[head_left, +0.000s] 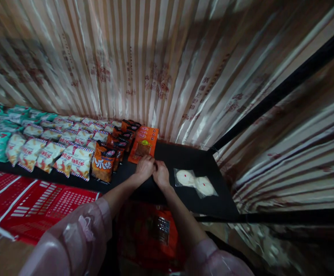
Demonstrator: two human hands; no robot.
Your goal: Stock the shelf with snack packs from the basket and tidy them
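My left hand (144, 167) and my right hand (161, 174) rest close together on the black shelf (184, 157), fingers curled at the near end of an orange flat snack packet (143, 144). The packet lies flat and points away from me. Both hands touch its near edge; the fingers are closed on it. To the right lies a clear packet with two round white cakes (194, 183). Just left stand dark orange snack bags (105, 165) in a row.
Rows of white, yellow and green snack bags (48, 147) fill the shelf to the left. Red plastic baskets (40, 199) lie below on the left. An orange bag (152, 234) sits under my arms. Striped curtain fabric (155, 57) hangs behind and to the right.
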